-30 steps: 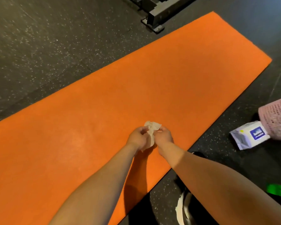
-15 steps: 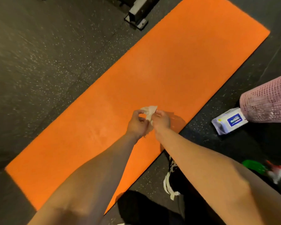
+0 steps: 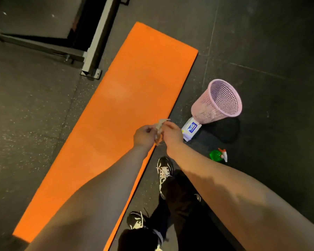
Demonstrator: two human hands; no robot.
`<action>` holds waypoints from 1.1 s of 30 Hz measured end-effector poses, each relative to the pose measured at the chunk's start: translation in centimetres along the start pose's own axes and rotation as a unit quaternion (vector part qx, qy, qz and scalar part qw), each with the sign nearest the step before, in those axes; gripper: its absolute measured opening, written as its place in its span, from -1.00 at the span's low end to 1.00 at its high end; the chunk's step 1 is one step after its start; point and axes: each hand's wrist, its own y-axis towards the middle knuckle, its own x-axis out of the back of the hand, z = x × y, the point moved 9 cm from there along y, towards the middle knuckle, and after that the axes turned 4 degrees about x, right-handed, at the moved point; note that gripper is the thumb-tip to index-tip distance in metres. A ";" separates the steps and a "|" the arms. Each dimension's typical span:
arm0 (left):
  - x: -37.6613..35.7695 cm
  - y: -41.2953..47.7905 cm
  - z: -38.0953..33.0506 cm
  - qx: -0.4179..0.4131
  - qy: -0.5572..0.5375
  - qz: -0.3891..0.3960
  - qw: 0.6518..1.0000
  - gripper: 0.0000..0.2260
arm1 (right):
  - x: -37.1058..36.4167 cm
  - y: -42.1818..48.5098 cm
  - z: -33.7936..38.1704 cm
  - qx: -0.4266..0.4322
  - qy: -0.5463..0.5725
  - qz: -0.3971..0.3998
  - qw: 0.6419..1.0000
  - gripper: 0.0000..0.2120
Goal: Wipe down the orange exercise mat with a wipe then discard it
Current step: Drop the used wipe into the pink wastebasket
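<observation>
The orange exercise mat (image 3: pixel 127 109) lies flat on the dark floor, running from lower left to upper middle. Above its right edge I hold a crumpled white wipe (image 3: pixel 160 126) between both hands. My left hand (image 3: pixel 145 135) pinches its left side and my right hand (image 3: pixel 172 133) pinches its right side, fingers curled round it. The wipe is off the mat's surface. A pink mesh waste basket (image 3: pixel 217 101) stands on the floor to the right of the mat, open top facing me.
A white and blue wipes pack (image 3: pixel 191 128) lies by the basket's base. A green spray bottle (image 3: pixel 217 155) lies on the floor nearer me. A metal equipment frame (image 3: pixel 92 51) stands at the mat's upper left. My shoes (image 3: pixel 164 171) are beside the mat's right edge.
The view has risen and pulled back, so the whole mat, the basket and my feet now show. Both hands, still holding the wipe, have lifted off the mat toward its right edge.
</observation>
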 end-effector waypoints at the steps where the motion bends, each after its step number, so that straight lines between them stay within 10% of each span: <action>1: -0.5 -0.8 -1.0 -0.007 0.010 0.003 1.000 -0.78 | 1.1 -0.8 0.7 0.002 0.014 -0.015 1.000 -0.78; 15: -12.1 -7.1 -10.3 -0.049 0.101 0.182 0.977 -0.77 | 12.6 -2.0 4.0 -0.015 0.130 -0.150 0.980 -0.74; 33: -36.3 13.1 -17.4 -0.049 0.193 0.221 0.955 -0.69 | 25.3 24.4 8.9 -0.107 0.182 -0.245 0.946 -0.73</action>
